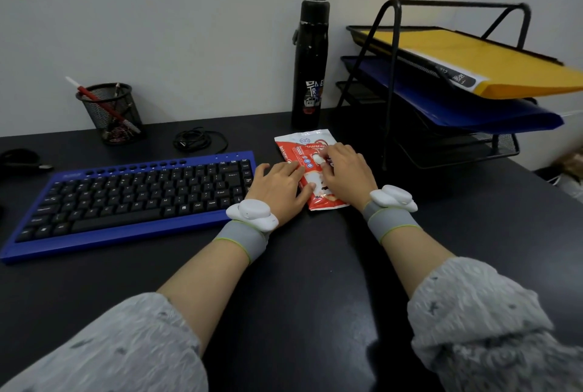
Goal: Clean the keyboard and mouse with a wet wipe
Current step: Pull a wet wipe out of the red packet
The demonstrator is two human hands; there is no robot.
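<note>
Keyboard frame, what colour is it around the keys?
Blue; the keyboard has black keys inside that frame. Head view shows it best.

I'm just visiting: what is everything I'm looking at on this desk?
keyboard: one, blue with black keys, left
wipe pack: one, red and white, right of keyboard, under both hands
bottle: one, black, behind pack by wall
pen cup: one, black mesh, back left
cable: one, black, coiled behind keyboard
tray rack: one, black wire, right
folders: two, yellow above blue, in rack
desk: one, black
left hand: presses pack
right hand: fingers curled on pack
</note>
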